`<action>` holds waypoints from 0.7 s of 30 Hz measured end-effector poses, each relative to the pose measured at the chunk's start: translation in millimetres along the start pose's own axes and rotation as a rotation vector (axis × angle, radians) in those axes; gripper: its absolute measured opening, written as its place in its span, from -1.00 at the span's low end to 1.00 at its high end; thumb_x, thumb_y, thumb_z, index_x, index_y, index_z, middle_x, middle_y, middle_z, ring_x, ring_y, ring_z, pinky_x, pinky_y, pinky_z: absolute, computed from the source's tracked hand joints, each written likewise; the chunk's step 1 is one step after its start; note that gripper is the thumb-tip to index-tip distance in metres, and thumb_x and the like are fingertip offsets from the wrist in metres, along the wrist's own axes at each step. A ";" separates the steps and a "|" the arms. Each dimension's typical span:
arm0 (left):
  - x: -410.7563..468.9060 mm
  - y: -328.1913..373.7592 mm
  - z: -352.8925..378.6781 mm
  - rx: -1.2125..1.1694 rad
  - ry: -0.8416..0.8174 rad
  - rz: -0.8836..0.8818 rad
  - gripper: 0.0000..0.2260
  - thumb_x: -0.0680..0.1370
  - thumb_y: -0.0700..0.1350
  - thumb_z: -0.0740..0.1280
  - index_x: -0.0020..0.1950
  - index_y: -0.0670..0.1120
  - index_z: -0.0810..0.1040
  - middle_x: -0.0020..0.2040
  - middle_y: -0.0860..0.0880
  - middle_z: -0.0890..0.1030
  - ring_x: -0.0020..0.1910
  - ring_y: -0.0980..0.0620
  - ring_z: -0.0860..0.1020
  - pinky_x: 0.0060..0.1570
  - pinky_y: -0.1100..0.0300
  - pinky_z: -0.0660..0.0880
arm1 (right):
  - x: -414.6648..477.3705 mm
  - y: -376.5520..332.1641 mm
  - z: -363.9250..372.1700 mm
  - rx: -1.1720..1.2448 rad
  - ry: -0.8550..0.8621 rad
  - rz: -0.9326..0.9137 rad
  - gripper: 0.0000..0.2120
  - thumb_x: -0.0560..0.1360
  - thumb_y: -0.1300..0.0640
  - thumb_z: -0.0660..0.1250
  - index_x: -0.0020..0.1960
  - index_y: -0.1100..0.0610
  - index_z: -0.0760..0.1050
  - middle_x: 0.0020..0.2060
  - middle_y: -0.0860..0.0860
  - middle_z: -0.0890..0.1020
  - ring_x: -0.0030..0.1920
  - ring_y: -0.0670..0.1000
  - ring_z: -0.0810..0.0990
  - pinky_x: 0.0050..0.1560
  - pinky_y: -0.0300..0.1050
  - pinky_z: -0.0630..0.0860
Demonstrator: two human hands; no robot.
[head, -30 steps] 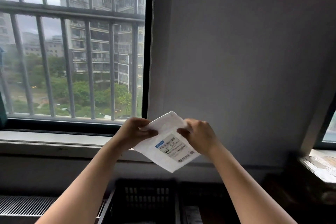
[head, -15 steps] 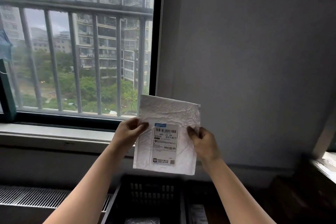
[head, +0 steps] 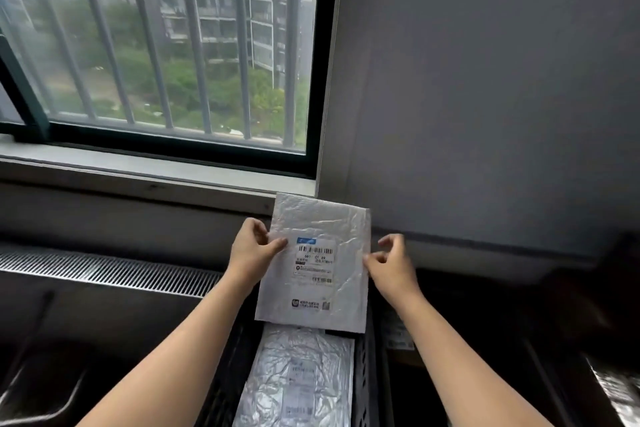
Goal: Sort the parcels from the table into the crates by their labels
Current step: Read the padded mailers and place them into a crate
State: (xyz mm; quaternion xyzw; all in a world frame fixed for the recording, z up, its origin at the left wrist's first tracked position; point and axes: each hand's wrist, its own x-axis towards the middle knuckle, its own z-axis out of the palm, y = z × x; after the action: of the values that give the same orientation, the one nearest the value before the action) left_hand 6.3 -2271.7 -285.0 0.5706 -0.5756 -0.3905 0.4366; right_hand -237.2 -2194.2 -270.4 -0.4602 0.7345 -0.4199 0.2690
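Fingers (head: pixel 257 225) of the left hand (head: pixel 251 255) are curled round the left edge of the parcel (head: pixel 322 218), with the thumb flat on the front face just beside the label (head: pixel 314 262). Clear pinch.

Right hand (head: pixel 393 269): thumb tip is at the parcel's right edge, index finger lifted clear, other fingers loosely curled. Can't tell whether it grips or only touches.

Parcel is a white, crinkled bubble mailer, held upright in the air with the label side facing the person and a barcode near the top of the label. It hangs over the far end of the black crate (head: pixel 364 374). Can't tell whether its bottom edge touches the crate.

Second parcel (head: pixel 298 374) lies flat inside that crate, silvery-white, label up, print blurred.

Right of the crate there is a pale labelled item (head: pixel 398 334) in a dark space, too dim to identify.

Behind: barred window (head: pixel 156 45) upper left, sill (head: pixel 138 166) below it, slatted grille (head: pixel 104 272) at lower left, plain grey wall (head: pixel 485 80) on the right.
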 end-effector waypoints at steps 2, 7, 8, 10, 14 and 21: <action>0.3 -21.2 5.1 0.067 -0.017 -0.027 -0.72 0.48 -0.20 0.53 -0.17 -0.05 0.42 -0.24 0.02 0.51 -0.26 0.03 0.45 -0.20 0.15 0.40 | 0.1 14.1 17.1 -0.047 -0.005 0.017 -0.80 0.49 0.20 0.42 -0.07 0.01 0.41 -0.19 0.01 0.67 -0.15 0.11 0.65 -0.10 -0.03 0.56; -1.6 -78.3 25.4 0.230 -0.129 -0.113 -0.81 0.50 -0.16 0.52 0.01 -0.04 0.54 -0.01 0.05 0.58 0.01 0.06 0.55 0.05 0.20 0.42 | -2.3 57.5 67.2 -0.139 -0.183 0.106 -0.77 0.59 0.17 0.33 0.23 0.10 0.58 0.13 0.01 0.66 0.10 0.02 0.62 0.03 -0.24 0.41; -4.4 -91.9 30.3 0.268 -0.161 -0.131 -0.79 0.50 -0.15 0.51 0.07 -0.05 0.55 0.04 0.04 0.56 0.07 0.06 0.54 0.10 0.23 0.39 | -4.1 67.8 76.8 -0.157 -0.220 0.134 -0.73 0.60 0.16 0.30 0.29 0.11 0.57 0.20 0.01 0.65 0.16 0.02 0.60 0.07 -0.24 0.41; -9.1 -118.3 41.5 0.326 -0.234 -0.193 -0.71 0.53 -0.14 0.49 0.20 -0.12 0.55 0.12 0.01 0.51 0.15 0.06 0.51 0.16 0.27 0.35 | -4.3 92.2 96.5 -0.191 -0.295 0.215 -0.67 0.62 0.15 0.26 0.37 0.10 0.52 0.30 0.01 0.60 0.25 0.01 0.57 0.16 -0.21 0.43; -17.5 -167.9 58.2 0.476 -0.376 -0.286 -0.61 0.54 -0.13 0.46 0.32 -0.24 0.54 0.27 -0.10 0.49 0.30 -0.02 0.48 0.27 0.27 0.33 | -10.4 133.1 125.5 -0.256 -0.438 0.356 -0.58 0.63 0.19 0.22 0.49 0.14 0.41 0.43 0.03 0.50 0.38 0.04 0.48 0.29 -0.18 0.37; -62.6 -260.1 74.7 0.714 -0.741 -0.625 -0.63 0.53 0.01 0.36 0.30 -0.08 0.46 0.35 -0.09 0.27 0.13 -0.09 0.49 0.21 0.02 0.53 | -55.9 215.1 180.1 -0.349 -0.657 0.621 -0.57 0.61 0.09 0.23 0.46 0.13 0.39 0.41 0.07 0.47 0.35 0.09 0.48 0.25 -0.15 0.39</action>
State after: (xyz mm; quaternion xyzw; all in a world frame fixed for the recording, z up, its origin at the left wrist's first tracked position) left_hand 15.6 -2224.2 -558.5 0.6501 -0.5898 -0.4557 -0.1474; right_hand -169.1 -2162.1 -546.4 -0.3657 0.7728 -0.0229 0.5182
